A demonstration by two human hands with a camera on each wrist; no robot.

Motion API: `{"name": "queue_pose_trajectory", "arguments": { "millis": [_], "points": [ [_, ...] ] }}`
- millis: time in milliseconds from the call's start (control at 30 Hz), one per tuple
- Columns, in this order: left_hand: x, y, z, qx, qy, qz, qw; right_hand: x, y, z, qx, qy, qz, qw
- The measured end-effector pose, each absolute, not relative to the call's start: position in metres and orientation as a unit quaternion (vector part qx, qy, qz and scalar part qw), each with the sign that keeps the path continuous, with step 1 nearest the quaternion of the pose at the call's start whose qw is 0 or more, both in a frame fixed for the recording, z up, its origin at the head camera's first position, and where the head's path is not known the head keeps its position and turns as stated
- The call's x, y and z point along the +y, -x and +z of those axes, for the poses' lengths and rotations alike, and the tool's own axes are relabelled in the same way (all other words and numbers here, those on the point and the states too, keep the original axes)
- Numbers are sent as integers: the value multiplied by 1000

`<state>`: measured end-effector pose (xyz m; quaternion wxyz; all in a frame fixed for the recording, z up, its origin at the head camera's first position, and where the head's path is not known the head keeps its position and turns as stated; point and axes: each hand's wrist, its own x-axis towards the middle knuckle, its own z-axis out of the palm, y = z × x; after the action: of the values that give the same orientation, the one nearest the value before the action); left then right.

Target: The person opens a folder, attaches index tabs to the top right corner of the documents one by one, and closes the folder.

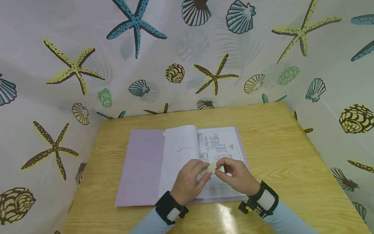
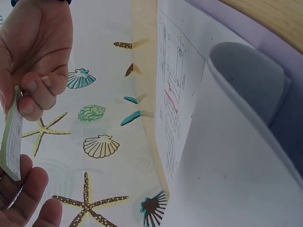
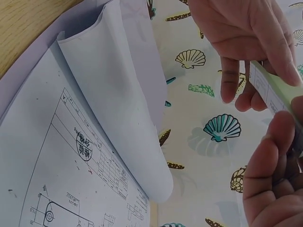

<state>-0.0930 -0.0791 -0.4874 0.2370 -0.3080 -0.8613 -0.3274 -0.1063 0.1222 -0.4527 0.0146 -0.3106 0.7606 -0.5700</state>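
An open purple folder lies on the wooden table. Its right side shows a printed technical drawing, and a white sheet is turned over to the left with a curled edge. Above the drawing, both hands hold a small pale yellow-green sticky note pad between them. My left hand pinches its left end and my right hand pinches its right end. The wrist views show the pad edge-on between fingertips.
A curtain printed with starfish and shells encloses the table at the back and on both sides. Bare wood lies to the right of the folder and along the front edge. Each wrist wears a black band.
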Motion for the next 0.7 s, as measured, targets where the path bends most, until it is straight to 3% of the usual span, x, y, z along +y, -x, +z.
{"name": "queue_pose_trajectory", "arguments": {
  "millis": [700],
  "points": [
    [-81,90,-489,-843,268,-394,252,124,104,-451,768,301,-565,15]
  ]
}}
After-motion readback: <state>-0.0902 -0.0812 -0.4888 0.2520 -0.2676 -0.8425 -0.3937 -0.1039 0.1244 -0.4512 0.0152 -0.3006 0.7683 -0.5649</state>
